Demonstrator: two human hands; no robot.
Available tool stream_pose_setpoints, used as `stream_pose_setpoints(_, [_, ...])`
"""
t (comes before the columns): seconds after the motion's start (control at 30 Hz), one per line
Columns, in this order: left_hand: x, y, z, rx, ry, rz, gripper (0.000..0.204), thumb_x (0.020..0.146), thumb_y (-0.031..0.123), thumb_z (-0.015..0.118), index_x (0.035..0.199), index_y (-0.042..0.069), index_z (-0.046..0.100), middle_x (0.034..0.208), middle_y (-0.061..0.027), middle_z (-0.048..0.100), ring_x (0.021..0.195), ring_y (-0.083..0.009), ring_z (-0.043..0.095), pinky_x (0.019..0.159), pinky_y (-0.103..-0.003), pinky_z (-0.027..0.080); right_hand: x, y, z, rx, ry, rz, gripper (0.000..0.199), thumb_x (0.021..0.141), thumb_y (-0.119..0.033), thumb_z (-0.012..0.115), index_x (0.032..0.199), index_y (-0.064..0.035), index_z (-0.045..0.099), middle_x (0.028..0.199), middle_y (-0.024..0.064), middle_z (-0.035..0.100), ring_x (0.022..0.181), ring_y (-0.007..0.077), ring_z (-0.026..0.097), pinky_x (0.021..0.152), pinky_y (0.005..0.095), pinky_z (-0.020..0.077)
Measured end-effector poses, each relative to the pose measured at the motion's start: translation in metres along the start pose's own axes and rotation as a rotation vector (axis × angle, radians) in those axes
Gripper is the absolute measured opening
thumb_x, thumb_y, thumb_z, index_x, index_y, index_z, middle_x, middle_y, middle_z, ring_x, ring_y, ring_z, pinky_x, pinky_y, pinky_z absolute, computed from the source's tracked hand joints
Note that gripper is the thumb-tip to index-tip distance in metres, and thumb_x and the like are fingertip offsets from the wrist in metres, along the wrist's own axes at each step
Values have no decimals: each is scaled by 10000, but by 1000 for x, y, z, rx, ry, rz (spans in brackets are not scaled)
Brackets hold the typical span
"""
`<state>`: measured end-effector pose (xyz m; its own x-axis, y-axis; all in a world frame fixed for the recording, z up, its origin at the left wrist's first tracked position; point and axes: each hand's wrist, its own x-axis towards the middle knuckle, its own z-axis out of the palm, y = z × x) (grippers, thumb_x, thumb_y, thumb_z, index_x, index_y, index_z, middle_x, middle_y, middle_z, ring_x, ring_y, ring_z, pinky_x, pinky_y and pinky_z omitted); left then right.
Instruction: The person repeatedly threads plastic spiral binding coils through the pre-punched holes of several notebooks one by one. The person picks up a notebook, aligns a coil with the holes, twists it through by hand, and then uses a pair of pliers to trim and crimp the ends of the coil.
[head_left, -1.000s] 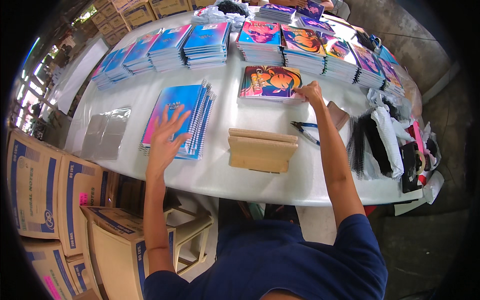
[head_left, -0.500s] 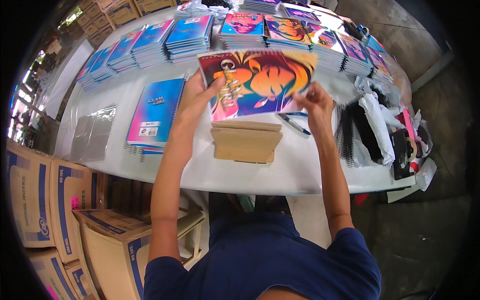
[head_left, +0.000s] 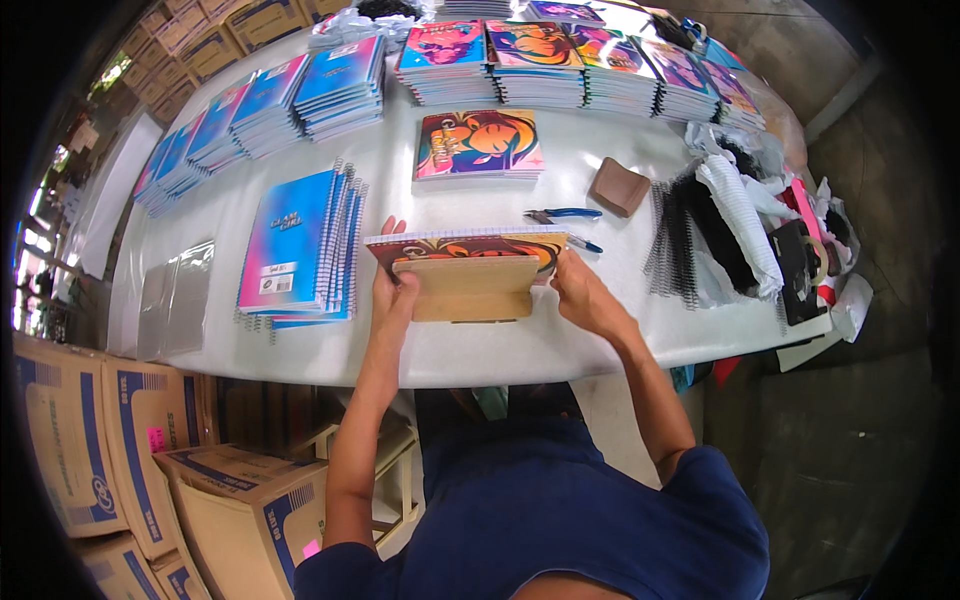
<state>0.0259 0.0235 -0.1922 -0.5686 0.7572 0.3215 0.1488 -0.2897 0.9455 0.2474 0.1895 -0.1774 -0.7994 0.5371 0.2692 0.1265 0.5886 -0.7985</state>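
Both my hands hold a notebook (head_left: pixel 550 250) with a colourful illustrated cover, stood on edge behind a folded cardboard stand (head_left: pixel 470 290). Its white page edge faces up, and the stand hides most of the cover. My left hand (head_left: pixel 396 288) grips the left end, thumb at the front by the cardboard. My right hand (head_left: pixel 590 295) is closed at the right end. Just beyond lie pliers (head_left: pixel 565 213) with blue handles and a blue pen (head_left: pixel 584 244). A short stack of matching notebooks (head_left: pixel 478 150) and a brown block (head_left: pixel 619 187) sit farther back.
Blue-pink spiral notebooks (head_left: pixel 300 240) are piled at left, beside clear plastic sleeves (head_left: pixel 175 300). Black spiral coils (head_left: pixel 675 245) and crumpled wrapping (head_left: pixel 740 225) crowd the right side. Notebook stacks (head_left: pixel 540 65) line the far edge. Cartons (head_left: pixel 240 500) stand at lower left.
The notebook has come down from above the stand and tipped from face-up onto its edge behind the cardboard. Both hands lowered with it, uncovering the notebook stack, pliers and brown block.
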Motion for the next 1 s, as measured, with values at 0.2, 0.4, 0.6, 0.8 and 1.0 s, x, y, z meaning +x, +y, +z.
stream_pose_setpoints(0.2, [-1,23,-12,57,109,152,906,898,588,496,1506,32,119,1534,-168,227,1378,-230,276,1120,-362,233,59,68,-119,-877,516,345,129,809,-109,579,887,-25,639,871,150,657,809,334,638,705,417,505])
stream_pose_setpoints(0.4, [-2,48,-5,200,160,189,848,923,521,508,1502,23,140,1540,-182,210,1402,-272,253,1137,-397,211,72,145,-155,-1168,331,354,179,755,-193,665,817,-30,626,936,205,647,833,363,652,737,451,524])
stream_pose_setpoints(0.6, [-4,73,-3,216,215,242,719,965,388,513,1492,21,189,1542,-170,218,1429,-298,200,1153,-428,182,73,138,-180,-864,426,498,257,763,-205,599,920,-4,641,948,264,654,853,411,651,749,486,515])
stream_pose_setpoints(0.8, [11,110,31,731,147,417,677,878,281,647,1443,45,357,1523,-156,290,1421,-321,233,1139,-456,199,61,58,-169,-77,318,274,204,916,-58,508,984,65,655,711,46,585,543,79,463,493,230,396])
stream_pose_setpoints(1.0, [35,109,114,1246,-192,516,609,847,373,634,1386,143,468,1393,-78,497,1318,-392,386,1076,-570,232,30,-64,-106,141,-17,79,179,826,-44,689,1003,-56,709,878,24,660,754,105,574,652,278,476])
